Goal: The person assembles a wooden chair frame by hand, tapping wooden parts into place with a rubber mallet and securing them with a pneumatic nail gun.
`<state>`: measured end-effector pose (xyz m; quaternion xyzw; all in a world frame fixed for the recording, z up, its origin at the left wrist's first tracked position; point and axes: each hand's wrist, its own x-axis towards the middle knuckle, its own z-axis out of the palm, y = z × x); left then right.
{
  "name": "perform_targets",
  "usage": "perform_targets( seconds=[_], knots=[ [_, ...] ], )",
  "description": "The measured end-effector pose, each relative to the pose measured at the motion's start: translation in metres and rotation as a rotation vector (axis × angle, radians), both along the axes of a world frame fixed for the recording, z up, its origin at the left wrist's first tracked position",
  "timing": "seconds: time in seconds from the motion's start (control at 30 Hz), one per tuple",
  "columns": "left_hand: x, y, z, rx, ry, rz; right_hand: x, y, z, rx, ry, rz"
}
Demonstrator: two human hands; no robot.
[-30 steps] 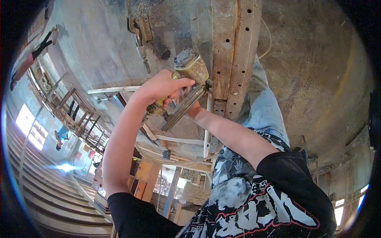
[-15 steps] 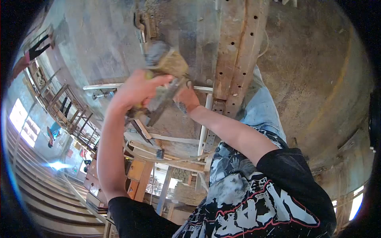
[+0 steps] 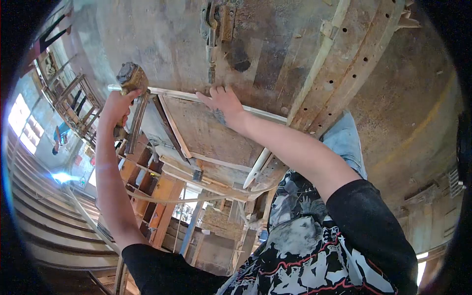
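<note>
My left hand (image 3: 115,106) is wrapped round the handle of a worn nail gun (image 3: 135,81) with a dark cap and a yellowish body. The gun is near the left end of a thin pale wooden strip (image 3: 172,93), overlapping it in this view. The strip runs across a large stained board (image 3: 172,49). Further right along it lies my right hand (image 3: 225,104), fingers spread over the strip and the board surface, holding nothing.
A metal latch (image 3: 211,29) lies on the board beyond my right hand. To the right runs a beam with drilled holes (image 3: 334,73). A wooden cabinet (image 3: 164,201) and a rack (image 3: 73,98) stand to the left. Another person (image 3: 60,135) is in the background.
The nail gun has moved left with my left hand, away from my right hand. My right hand has come off its spot beside the gun and now lies flat on the strip.
</note>
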<state>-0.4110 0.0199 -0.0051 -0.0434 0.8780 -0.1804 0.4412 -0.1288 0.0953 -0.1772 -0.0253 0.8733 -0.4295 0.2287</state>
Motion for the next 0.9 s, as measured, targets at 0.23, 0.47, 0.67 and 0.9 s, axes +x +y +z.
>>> perform_targets(
  seconds=[0.23, 0.47, 0.67, 0.9],
  knots=[
    [-0.017, 0.006, -0.039, 0.01, -0.124, -0.05, 0.001, -0.009, -0.005, 0.048, 0.022, -0.031],
    [-0.024, -0.003, -0.066, 0.012, -0.227, -0.117, -0.002, 0.001, 0.004, 0.047, -0.022, 0.013],
    [-0.028, 0.011, -0.071, -0.101, -0.273, -0.15, -0.003, -0.004, 0.001, 0.008, -0.038, -0.024],
    [-0.024, 0.016, -0.068, -0.032, -0.23, -0.113, 0.0, -0.003, 0.002, 0.037, 0.009, -0.083]
  ],
)
